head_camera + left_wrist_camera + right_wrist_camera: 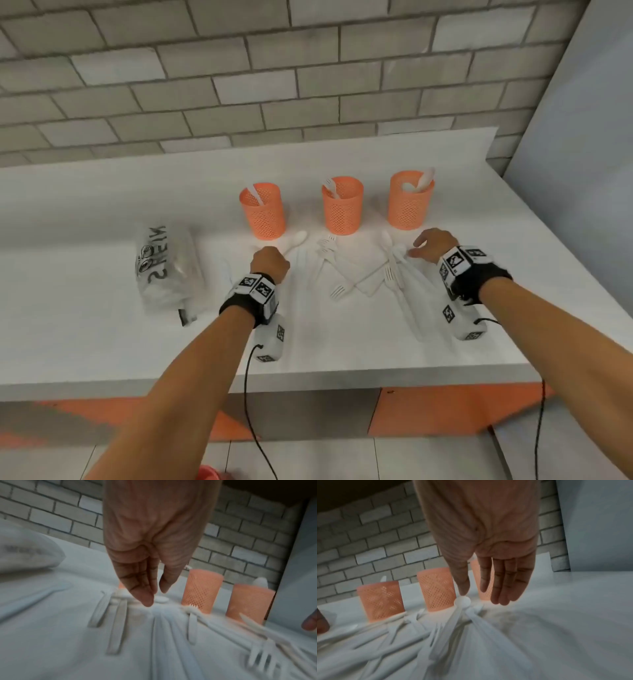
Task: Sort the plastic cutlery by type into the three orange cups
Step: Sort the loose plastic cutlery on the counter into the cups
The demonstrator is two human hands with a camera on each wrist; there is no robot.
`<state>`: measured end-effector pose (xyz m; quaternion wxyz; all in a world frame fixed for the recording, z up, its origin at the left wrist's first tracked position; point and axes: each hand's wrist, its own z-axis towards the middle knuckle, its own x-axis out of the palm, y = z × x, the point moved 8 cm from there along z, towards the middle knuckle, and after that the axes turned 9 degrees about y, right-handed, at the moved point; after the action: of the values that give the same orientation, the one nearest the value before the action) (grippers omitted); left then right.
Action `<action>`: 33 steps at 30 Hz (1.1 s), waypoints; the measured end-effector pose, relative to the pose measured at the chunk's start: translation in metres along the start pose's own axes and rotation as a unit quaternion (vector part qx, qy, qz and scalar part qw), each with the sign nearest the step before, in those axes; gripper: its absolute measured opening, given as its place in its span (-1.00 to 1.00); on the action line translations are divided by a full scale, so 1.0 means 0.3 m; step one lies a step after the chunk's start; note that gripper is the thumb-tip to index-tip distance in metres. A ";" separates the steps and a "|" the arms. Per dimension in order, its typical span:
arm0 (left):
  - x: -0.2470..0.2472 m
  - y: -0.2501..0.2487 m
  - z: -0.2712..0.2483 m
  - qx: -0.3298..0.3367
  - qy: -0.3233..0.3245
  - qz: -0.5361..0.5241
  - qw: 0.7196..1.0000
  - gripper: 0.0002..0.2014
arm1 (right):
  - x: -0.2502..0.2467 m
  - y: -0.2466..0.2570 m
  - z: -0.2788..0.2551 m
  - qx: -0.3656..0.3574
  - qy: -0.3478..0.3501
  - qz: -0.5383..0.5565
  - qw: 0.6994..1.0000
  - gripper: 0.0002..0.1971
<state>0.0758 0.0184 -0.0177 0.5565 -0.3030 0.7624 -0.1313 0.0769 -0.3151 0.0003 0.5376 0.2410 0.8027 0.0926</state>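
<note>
Head view shows the left hand point(270, 262) and right hand point(432, 242), both loose and holding nothing, low over white plastic cutlery point(346, 270) scattered on the white surface point(102, 335) before three orange mesh cups point(342, 205). Each hand should probably pinch one piece only.

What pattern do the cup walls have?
The orange cups have a fine perforated mesh of small holes, clearest in the right wrist view.

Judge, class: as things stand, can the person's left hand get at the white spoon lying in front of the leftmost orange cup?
Probably yes. The left hand hangs open just short of the spoon, with nothing between them; the leftmost orange cup stands behind it, clear of the approach.
</note>
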 end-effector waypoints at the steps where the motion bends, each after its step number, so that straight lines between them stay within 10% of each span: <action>1: 0.017 0.004 0.002 -0.006 0.010 0.020 1.000 -0.72 | 0.019 -0.002 0.002 0.005 0.009 -0.014 1.000 -0.55; 8: 0.091 -0.011 -0.005 -0.014 0.015 0.114 0.993 -0.74 | 0.099 -0.001 0.034 0.050 0.043 -0.057 0.996 -0.60; 12: 0.097 -0.019 -0.003 -0.028 0.009 0.135 0.990 -0.79 | 0.107 -0.007 0.047 0.064 0.054 -0.062 0.995 -0.96; 21: 0.107 -0.011 0.003 -0.071 0.011 -0.010 0.997 -0.57 | 0.069 -0.087 0.020 0.102 -0.019 0.173 0.980 -0.85; 33: 0.165 -0.054 -0.041 -0.019 0.033 0.120 0.992 -0.79 | 0.181 0.116 -0.047 0.039 0.114 0.307 0.944 -0.95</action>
<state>0.0598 -0.0260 -0.0429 0.5373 -0.2150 0.8134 -0.0591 0.0576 -0.2569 -0.0244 0.3784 0.4843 0.7486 0.2487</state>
